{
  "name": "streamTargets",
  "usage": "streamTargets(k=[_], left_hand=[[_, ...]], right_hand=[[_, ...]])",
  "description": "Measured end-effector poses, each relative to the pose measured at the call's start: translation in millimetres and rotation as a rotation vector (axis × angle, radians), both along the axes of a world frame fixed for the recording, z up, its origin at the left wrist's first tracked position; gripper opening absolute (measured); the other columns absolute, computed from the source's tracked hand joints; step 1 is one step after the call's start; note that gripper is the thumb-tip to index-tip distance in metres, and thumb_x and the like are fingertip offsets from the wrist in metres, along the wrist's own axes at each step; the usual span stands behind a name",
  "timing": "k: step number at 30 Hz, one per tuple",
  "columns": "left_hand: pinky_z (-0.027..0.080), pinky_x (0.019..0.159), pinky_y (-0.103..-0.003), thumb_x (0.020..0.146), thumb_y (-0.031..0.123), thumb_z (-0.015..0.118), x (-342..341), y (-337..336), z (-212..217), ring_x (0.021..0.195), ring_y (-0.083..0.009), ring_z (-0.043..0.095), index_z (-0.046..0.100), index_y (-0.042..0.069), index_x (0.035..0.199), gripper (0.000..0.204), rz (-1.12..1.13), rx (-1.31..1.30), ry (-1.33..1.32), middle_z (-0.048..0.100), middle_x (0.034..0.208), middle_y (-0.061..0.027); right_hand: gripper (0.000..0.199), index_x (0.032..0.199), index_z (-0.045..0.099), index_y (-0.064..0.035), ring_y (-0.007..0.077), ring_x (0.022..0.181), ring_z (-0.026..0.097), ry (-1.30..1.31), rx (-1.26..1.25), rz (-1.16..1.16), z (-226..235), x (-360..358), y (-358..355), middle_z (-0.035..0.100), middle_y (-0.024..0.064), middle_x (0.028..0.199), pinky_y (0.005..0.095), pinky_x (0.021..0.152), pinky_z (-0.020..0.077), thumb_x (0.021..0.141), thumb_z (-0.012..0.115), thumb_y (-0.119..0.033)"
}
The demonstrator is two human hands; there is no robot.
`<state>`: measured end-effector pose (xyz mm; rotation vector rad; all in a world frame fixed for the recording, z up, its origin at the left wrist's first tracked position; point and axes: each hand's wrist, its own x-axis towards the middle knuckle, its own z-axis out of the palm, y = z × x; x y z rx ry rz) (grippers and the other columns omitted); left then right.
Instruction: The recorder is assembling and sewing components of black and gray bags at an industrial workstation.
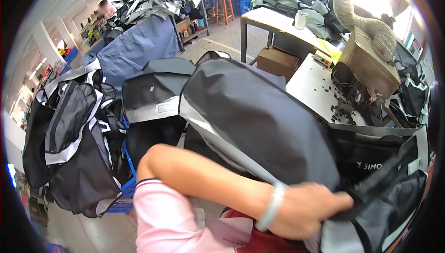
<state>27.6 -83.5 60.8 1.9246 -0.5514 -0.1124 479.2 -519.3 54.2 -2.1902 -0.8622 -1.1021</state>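
Head view shows, far to the left of the grip, black bag pieces (pixel 76 118) with pale edges, hanging loose around a blue crate (pixel 127 197). Nearer, up and to the left of the grip, a large dark grey panel (pixel 250 109) bulges; its cloth looks smooth, perhaps a little slippery, and stiff enough to keep a curve.

Next comes the left grip (pixel 306 209), a bare hand with a pale band (pixel 272 206) at its wrist. It is blurred: the fingers are bent toward a dark strap (pixel 378 181), but I cannot tell if they pinch it or only touch it. Beyond the grip lies a white tabletop (pixel 306 81) with small black scraps (pixel 343 109).

Just to the right of the grip is the black bag (pixel 352 160). I judge it light but bulky, soft in the body, firmer along the edges, and not fragile. The strap or a doubled seam seems a better place to hold than the floppy middle, which may fold. The right hand is not visible.
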Motion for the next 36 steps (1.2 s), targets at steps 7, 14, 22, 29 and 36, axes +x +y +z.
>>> streamTargets(k=[7, 14, 22, 29, 36], left_hand=[[0.048, 0.086, -0.043, 0.073, -0.003, 0.055, 35.6, -95.2, 33.5, 0.107, -0.0397, 0.058, 0.055, -0.008, 0.111, 0.038, -0.322, -0.484, 0.260, 0.061, 0.105, -0.0295], [0.046, 0.051, -0.027, 0.072, -0.004, 0.059, 83.3, -75.6, -42.0, 0.058, -0.0120, 0.059, 0.038, -0.011, 0.128, 0.061, -0.311, -0.374, 0.747, 0.063, 0.069, -0.0089], [0.047, 0.055, -0.024, 0.079, -0.007, 0.059, 129.5, -48.4, -32.9, 0.062, -0.0111, 0.062, 0.060, -0.001, 0.107, 0.029, 0.044, -0.330, 0.692, 0.065, 0.076, -0.0049], [0.045, 0.057, -0.022, 0.075, -0.012, 0.056, 146.3, -51.2, -38.7, 0.066, -0.0079, 0.060, 0.061, 0.002, 0.103, 0.031, 0.121, -0.309, 0.618, 0.065, 0.079, -0.0022], [0.051, 0.077, -0.025, 0.069, -0.016, 0.051, 157.1, -45.3, -53.1, 0.087, -0.0101, 0.062, 0.061, -0.002, 0.101, 0.036, 0.076, -0.301, 0.494, 0.066, 0.091, -0.0043]], right_hand=[[0.024, 0.081, 0.065, -0.0003, 0.0155, 0.056, 0.049, 0.365, -0.106, 0.025, -66.6, 19.6, -16.9, 0.057, 0.0070, 0.069, 0.0332, 0.055, 0.0401, 0.090, 0.067, -0.023], [0.020, 0.083, 0.064, -0.0036, 0.0048, 0.052, 0.043, 0.730, -0.061, -0.188, -46.9, -31.7, -159.8, 0.048, -0.0050, 0.060, 0.0238, 0.046, 0.0327, 0.092, 0.063, -0.021], [0.021, 0.099, 0.068, 0.0023, 0.0126, 0.080, 0.060, 0.952, -0.218, 0.274, 46.8, -199.5, 99.3, 0.066, 0.0064, 0.089, 0.0263, 0.073, 0.0475, 0.092, 0.061, -0.016], [0.060, 0.117, 0.060, 0.0030, 0.0333, 0.092, 0.060, 0.625, -0.847, 0.472, 44.9, -267.5, 170.6, 0.059, 0.0158, 0.096, 0.0417, 0.080, 0.0495, 0.082, 0.068, -0.044], [0.031, 0.089, 0.054, 0.0035, 0.0392, 0.078, 0.064, 1.015, -0.733, 0.427, 32.8, -264.2, 215.0, 0.064, 0.0225, 0.080, 0.0448, 0.070, 0.0501, 0.083, 0.065, -0.024]])
